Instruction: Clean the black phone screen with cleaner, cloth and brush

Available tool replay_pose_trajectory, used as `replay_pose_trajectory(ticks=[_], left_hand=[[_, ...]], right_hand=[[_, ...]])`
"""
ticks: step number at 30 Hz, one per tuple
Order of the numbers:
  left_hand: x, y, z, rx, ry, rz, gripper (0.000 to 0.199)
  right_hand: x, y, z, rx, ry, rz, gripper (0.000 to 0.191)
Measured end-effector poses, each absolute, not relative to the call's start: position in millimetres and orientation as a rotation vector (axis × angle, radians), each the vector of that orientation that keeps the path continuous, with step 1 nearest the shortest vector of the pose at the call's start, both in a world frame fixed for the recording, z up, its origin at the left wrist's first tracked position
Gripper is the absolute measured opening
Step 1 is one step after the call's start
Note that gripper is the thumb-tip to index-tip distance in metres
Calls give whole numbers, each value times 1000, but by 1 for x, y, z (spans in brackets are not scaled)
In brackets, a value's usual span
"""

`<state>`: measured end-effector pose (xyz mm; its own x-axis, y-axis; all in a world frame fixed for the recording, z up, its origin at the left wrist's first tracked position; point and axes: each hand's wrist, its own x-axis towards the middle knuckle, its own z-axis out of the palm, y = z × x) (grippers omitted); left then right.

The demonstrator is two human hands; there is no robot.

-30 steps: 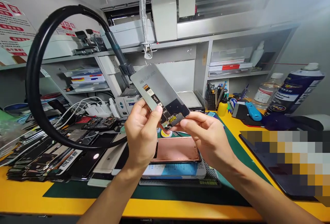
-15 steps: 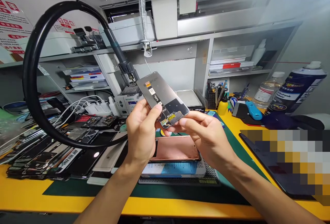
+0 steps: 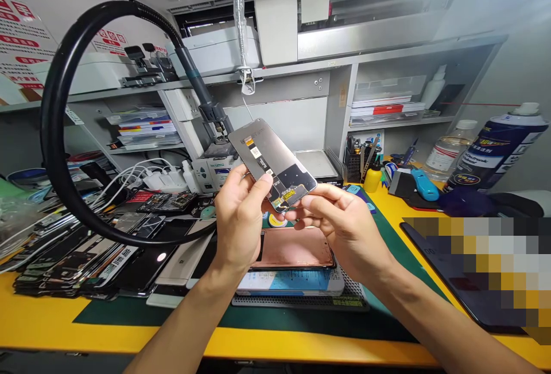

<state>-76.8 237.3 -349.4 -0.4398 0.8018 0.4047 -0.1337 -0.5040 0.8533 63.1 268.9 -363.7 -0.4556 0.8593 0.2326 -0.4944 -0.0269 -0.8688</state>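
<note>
A phone screen panel (image 3: 278, 153), its grey metallic back with flex cables and labels turned towards me, is held tilted above the bench. My left hand (image 3: 241, 207) grips its left long edge, the thumb lying on the back. At the lower right corner, my right hand (image 3: 340, 207) pinches the panel between thumb and fingers. Below both hands a phone frame with a pinkish copper-coloured inside (image 3: 297, 248) lies on a blue and white box (image 3: 293, 283). Part of that frame's left end is hidden by my left hand.
Many phone parts (image 3: 77, 248) are piled at the left, under a thick black flexible hose (image 3: 45, 121). A green mat (image 3: 387, 322) covers part of the yellow bench (image 3: 241, 346). At the right stand a spray can (image 3: 495, 150), a clear bottle (image 3: 451, 150) and a dark tablet-like slab (image 3: 447, 271).
The panel has tilted very slightly in my hands, and my right fingers have shifted a little at its corner. My view has moved marginally. Both hands keep their hold.
</note>
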Motion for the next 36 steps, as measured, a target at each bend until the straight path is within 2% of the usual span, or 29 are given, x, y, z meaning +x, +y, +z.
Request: replay_pose_trajectory(ticks=[3,5,7,10,13,16,19,25,31,36], left_hand=[[-79,242,-351,1133,976,1967,19],[-81,244,-350,1070,899,1892,9],[-82,245,-348,972,806,1807,9],[-82,242,-342,803,704,1697,12],[-79,233,-339,736,588,1660,25],[-74,225,-338,796,506,1692,51],[-70,221,-338,863,492,1693,57],[-77,221,-335,966,517,1617,59],[-80,222,-337,982,496,1566,58],[-78,223,-338,986,564,1580,61]], right_hand=[[61,267,-367,-516,-1294,1465,14],[60,265,-370,-556,-1418,1222,9],[58,263,-375,-561,-1551,943,8],[57,262,-385,-429,-1726,440,24],[56,265,-394,-287,-1805,30,38],[57,265,-398,-245,-1849,-135,35],[57,260,-397,-202,-1871,-112,29],[53,242,-392,-220,-1874,220,15],[47,234,-389,-299,-1889,610,37],[49,233,-388,-383,-1882,820,45]])
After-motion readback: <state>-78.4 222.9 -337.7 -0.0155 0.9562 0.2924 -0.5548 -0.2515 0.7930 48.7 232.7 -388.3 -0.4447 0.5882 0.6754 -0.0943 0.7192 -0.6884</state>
